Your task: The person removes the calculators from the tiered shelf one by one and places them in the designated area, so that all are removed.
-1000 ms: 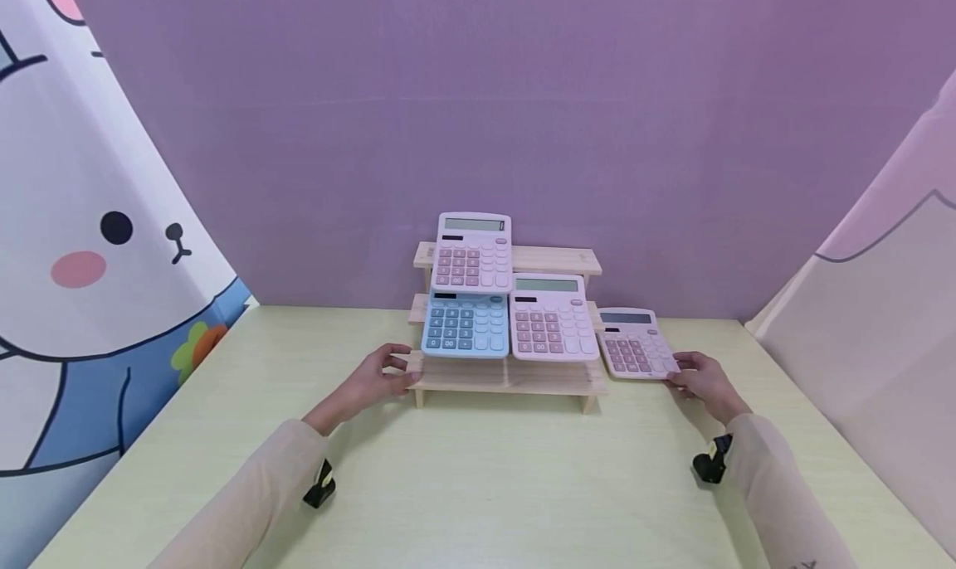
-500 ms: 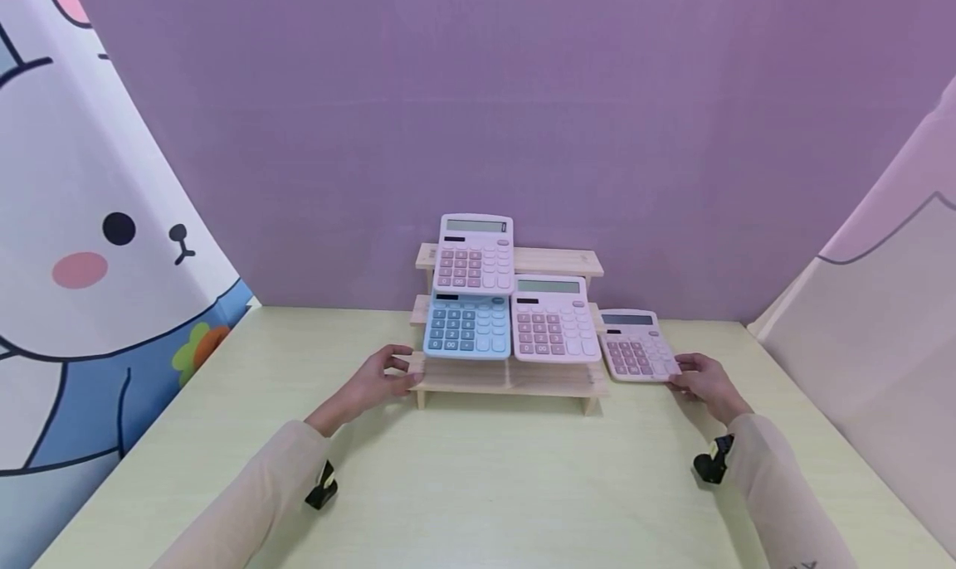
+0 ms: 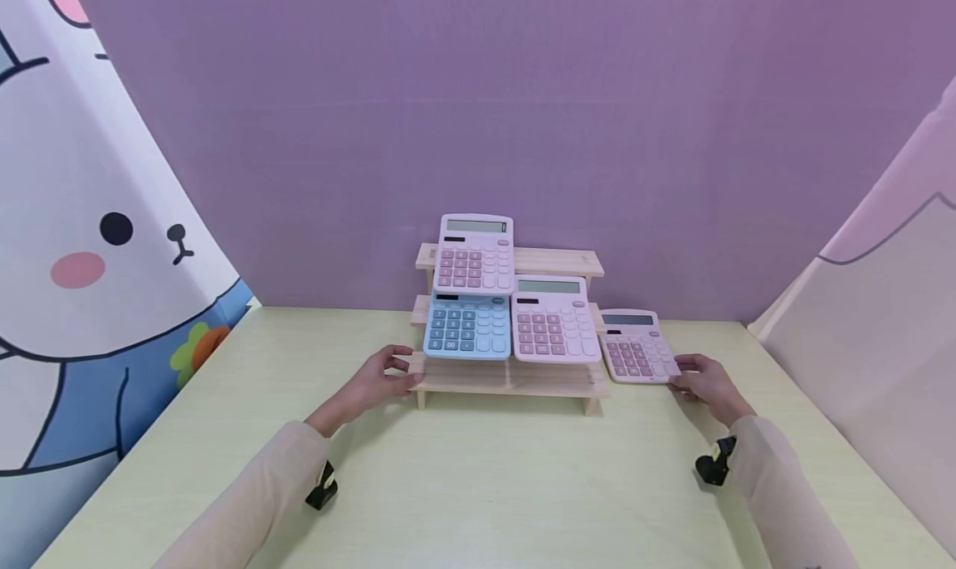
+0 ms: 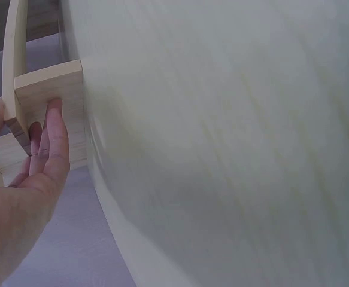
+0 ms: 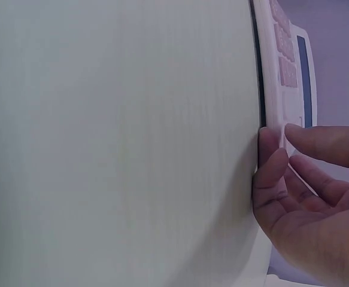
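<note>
A three-step wooden stand [image 3: 508,376] stands at the back of the table. My left hand [image 3: 377,380] grips the left end of its lowest step, the thumb over the board and the fingers underneath, as the left wrist view shows. On the table to the right of the stand lies a pink calculator [image 3: 638,347]. My right hand [image 3: 709,384] pinches its near right corner, thumb on top and fingertips at the lower edge. On the stand, one pink calculator [image 3: 475,255] leans at top left, above a blue calculator [image 3: 468,328]. Another pink calculator [image 3: 556,320] sits beside the blue one.
The pale table [image 3: 508,486] stretches in front of the stand. Behind it rises a purple backdrop [image 3: 508,121]. A cartoon-printed cloth [image 3: 112,303] borders the left side, and a pale pink cloth [image 3: 881,328] the right. A small black wrist camera [image 3: 714,463] hangs under each sleeve.
Almost nothing differs. The whole head view shifts very slightly, while both hands keep their places at the stand and the calculator.
</note>
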A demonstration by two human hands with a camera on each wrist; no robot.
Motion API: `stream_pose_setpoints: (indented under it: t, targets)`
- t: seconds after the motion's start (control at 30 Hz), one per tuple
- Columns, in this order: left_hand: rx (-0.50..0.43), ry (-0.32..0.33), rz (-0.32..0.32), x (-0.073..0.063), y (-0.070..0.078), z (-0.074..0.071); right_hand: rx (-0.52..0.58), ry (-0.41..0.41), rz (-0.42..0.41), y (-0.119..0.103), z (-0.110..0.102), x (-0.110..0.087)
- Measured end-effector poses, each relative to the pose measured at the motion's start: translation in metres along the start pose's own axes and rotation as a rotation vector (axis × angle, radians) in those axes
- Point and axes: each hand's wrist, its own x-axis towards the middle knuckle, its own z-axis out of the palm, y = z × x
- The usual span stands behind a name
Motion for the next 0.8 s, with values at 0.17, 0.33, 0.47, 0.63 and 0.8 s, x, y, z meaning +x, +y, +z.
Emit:
stream_pose_setpoints:
  t: [0.17,0.33,0.47,0.63,0.8]
  targets:
    - [0.009,0.002,0.001,0.000,0.000,0.000,0.000,-0.009,-0.005,-0.001,-0.001,-0.002]
    - [0.010,0.004,-0.004,0.000,0.001,0.000,0.006,-0.004,-0.049,-0.002,-0.004,-0.005]
    - [0.006,-0.004,0.008,-0.001,0.001,0.000,0.040,0.008,-0.100,-0.005,-0.007,-0.009]
    - [0.007,-0.009,0.027,-0.001,0.000,-0.001,0.085,0.021,-0.149,-0.011,-0.010,-0.011]
    - [0.006,-0.003,0.019,0.000,0.000,0.000,0.095,0.041,-0.171,-0.019,-0.012,-0.014]
